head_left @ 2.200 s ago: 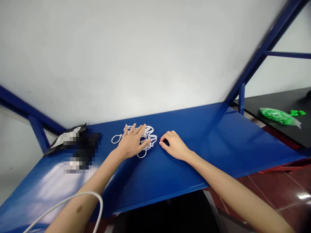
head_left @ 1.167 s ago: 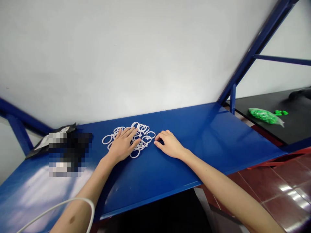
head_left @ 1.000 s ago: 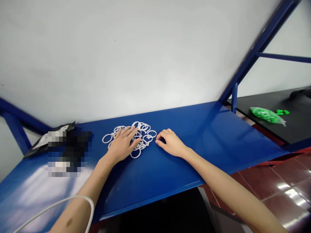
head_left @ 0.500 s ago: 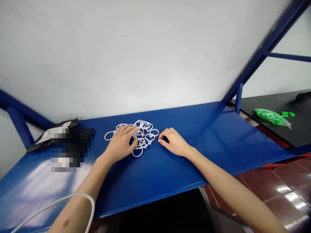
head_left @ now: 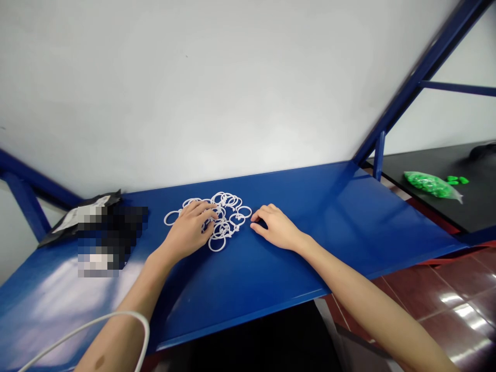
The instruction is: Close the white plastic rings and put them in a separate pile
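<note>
Two bare hands work at a blue tabletop [head_left: 251,279], where a loose, tangled pile of white rings [head_left: 222,227] lies midway between the left and right edges, toward the back edge. The left hand [head_left: 186,230] covers the left part of the pile, fingers bent over the rings and thumb apart from them; whether any ring is pinched beneath cannot be told. The right hand [head_left: 277,227], its thumb and fingers curved with a gap between, rests just beside the rightmost ring. A white cable [head_left: 135,314] loops across the left forearm near the front edge. A black packet [head_left: 72,219] with a white label, partly blurred out, sits at the back left corner. Beyond the right edge, a clear bag of green pieces [head_left: 430,184] lies on a black surface [head_left: 406,163].
</note>
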Action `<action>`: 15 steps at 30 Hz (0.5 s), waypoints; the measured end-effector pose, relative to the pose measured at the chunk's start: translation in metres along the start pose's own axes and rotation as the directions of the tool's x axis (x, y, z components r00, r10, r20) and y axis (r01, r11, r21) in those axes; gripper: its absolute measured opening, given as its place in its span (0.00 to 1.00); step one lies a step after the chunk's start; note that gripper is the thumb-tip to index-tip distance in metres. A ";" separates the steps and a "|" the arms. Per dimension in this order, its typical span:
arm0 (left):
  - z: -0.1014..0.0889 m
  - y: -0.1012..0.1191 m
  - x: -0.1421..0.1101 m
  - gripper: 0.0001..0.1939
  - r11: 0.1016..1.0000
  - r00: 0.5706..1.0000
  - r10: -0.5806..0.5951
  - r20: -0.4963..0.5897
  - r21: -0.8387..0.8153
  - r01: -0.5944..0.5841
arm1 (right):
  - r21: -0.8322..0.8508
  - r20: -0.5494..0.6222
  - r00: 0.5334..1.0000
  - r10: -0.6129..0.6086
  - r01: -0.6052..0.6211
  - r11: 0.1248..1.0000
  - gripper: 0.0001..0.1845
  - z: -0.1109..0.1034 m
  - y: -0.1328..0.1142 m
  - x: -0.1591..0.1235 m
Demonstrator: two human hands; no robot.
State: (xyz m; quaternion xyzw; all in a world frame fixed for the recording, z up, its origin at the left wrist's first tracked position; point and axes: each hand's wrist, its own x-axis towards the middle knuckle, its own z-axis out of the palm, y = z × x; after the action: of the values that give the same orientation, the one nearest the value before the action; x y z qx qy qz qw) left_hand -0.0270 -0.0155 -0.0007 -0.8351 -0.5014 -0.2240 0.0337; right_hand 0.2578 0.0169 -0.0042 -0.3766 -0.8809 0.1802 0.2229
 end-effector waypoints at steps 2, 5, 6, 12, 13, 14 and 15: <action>0.000 -0.001 0.001 0.08 1.000 1.000 0.005 -0.006 -0.005 -0.005 | -0.001 0.001 1.000 0.000 0.000 1.000 0.06 0.000 0.000 0.000; 0.002 -0.003 0.001 0.08 1.000 1.000 0.012 -0.017 0.000 -0.012 | -0.007 0.004 1.000 -0.003 0.003 1.000 0.06 0.000 0.001 -0.001; 0.002 -0.004 0.001 0.08 1.000 1.000 0.013 -0.022 0.003 -0.013 | -0.010 0.006 1.000 -0.003 0.004 1.000 0.06 0.000 0.001 -0.001; 0.005 -0.007 0.000 0.08 1.000 1.000 0.002 -0.030 0.021 -0.001 | -0.018 0.015 1.000 -0.003 0.003 1.000 0.07 0.001 0.001 0.000; 0.005 -0.008 0.000 0.09 1.000 0.999 0.001 -0.033 0.023 0.000 | -0.017 0.015 1.000 -0.004 0.005 1.000 0.07 0.000 0.001 0.000; 0.005 -0.008 0.000 0.09 1.000 0.999 0.001 -0.036 0.025 0.000 | -0.017 0.015 1.000 -0.005 0.006 1.000 0.07 0.000 0.001 0.000; 0.005 -0.008 -0.001 0.09 1.000 0.999 0.003 -0.039 0.028 -0.002 | -0.016 0.016 1.000 -0.006 0.006 1.000 0.07 0.000 0.001 0.000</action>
State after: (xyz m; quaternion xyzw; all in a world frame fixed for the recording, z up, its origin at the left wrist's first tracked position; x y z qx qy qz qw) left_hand -0.0321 -0.0105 -0.0070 -0.8306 -0.5028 -0.2330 0.0553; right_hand 0.2581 0.0172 -0.0045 -0.3742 -0.8853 0.1754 0.2132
